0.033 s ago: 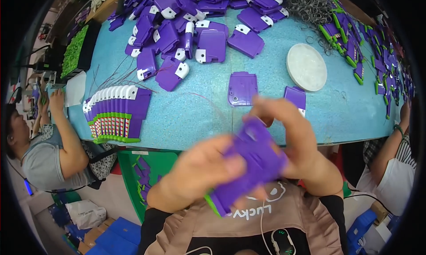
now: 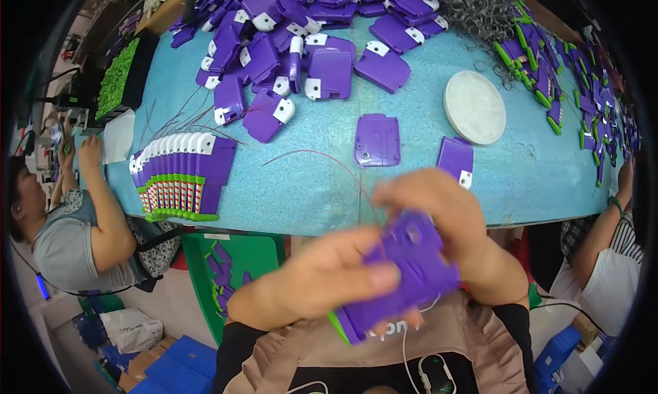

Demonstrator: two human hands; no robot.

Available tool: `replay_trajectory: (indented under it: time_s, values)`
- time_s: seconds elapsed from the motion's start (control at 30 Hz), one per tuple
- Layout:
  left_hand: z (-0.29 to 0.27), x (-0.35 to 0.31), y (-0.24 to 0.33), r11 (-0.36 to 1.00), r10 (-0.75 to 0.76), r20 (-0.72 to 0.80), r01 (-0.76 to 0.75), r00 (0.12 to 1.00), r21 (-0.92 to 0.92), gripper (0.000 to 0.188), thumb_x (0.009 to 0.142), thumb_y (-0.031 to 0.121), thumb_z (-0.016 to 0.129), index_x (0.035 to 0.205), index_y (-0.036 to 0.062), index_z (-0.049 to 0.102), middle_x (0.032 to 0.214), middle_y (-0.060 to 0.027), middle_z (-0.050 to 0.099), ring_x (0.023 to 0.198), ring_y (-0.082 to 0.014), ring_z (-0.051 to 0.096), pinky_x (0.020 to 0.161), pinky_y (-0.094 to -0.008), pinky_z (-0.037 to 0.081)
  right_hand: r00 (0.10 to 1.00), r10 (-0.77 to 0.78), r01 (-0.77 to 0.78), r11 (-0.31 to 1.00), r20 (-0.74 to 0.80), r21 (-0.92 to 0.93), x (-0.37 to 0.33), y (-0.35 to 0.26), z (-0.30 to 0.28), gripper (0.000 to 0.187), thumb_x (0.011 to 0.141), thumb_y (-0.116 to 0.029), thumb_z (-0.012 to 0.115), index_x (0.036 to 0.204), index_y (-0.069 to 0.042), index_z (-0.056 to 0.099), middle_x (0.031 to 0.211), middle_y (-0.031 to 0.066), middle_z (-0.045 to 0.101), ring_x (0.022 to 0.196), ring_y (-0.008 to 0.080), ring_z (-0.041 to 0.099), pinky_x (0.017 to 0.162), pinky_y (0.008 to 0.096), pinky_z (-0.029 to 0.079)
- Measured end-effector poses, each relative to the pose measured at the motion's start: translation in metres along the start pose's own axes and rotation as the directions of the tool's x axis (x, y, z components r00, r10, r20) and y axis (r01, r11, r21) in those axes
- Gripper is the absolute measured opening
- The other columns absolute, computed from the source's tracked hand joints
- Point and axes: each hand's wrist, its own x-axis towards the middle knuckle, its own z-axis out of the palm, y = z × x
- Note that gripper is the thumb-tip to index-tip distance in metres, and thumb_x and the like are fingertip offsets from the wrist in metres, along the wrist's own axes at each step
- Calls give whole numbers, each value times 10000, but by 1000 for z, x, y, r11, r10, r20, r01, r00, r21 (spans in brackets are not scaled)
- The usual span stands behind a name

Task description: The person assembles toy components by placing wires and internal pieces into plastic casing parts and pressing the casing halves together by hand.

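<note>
In front of my waist, my left hand (image 2: pixel 322 277) grips a purple plastic casing (image 2: pixel 415 274), its thumb pressed across the upper face. A bright green strip runs along the casing's lower left edge. My right hand (image 2: pixel 449 219) curls over the far right side of the casing, smeared by motion. Its fingers are bent inward, and what they pinch is hidden. A thin red wire (image 2: pixel 312 153) arcs from the table toward those fingertips and the casing's top. Beyond my hands, a flat purple shell (image 2: pixel 377 140) lies on the table, with a purple and white shell (image 2: pixel 456 159) to its right.
Fanned assembled purple casings (image 2: pixel 179 178) lie at left. Behind is a heap of purple and white shells (image 2: pixel 329 72). A white round dish (image 2: pixel 474 107) and grey rings (image 2: pixel 473 10) are at right. A green bin (image 2: pixel 199 257) sits below the table edge. A person (image 2: pixel 75 223) works on each side.
Both hands and the casing have shifted slightly right and down. My right fingers have dropped closer to the casing's top. The red wire now shows more clearly, arching over the table.
</note>
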Motion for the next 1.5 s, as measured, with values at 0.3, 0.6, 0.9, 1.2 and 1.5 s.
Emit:
replay_trajectory:
  time_s: [0.3,0.6,0.9,1.2,1.5]
  values:
    - [-6,18,-30,955,105,516,-231,850,186,344,873,82,543,1186,-28,452,1034,-115,610,793,-137,595,692,-263,479,977,-209,210,895,46,-392,-7,-8,-16,217,639,-119,631,856,-109,644,886,65,579,726,223,563,616,329,410]
    - [-2,17,-24,682,335,-4,-240,942,691,374,838,77,555,1185,-17,453,776,-99,603,633,-161,585,557,-290,455,977,89,-38,967,-196,251,-24,-2,-23,248,700,58,640,904,-50,548,852,103,639,820,257,616,727,361,420]
    - [-2,20,-27,549,519,60,-387,852,741,312,827,72,594,1110,-34,518,755,-40,594,569,-59,507,492,-209,389,988,3,-11,999,-157,-49,-24,-11,-25,253,654,12,702,858,-92,595,868,72,647,909,292,584,752,372,431]
    - [-4,16,-25,521,512,79,-383,855,763,358,859,104,516,1183,-20,429,792,-132,568,647,-239,576,582,-332,455,992,-43,-8,910,-115,-416,-24,-18,-23,312,600,-51,723,888,-118,625,1017,75,586,960,299,527,772,392,440]
    - [-6,12,-22,529,488,98,-383,867,757,391,852,106,521,1212,-13,427,818,-146,578,660,-273,585,590,-346,465,977,176,-161,979,-122,123,-19,-15,-15,226,688,68,646,898,-7,607,902,147,644,812,284,638,674,330,507]
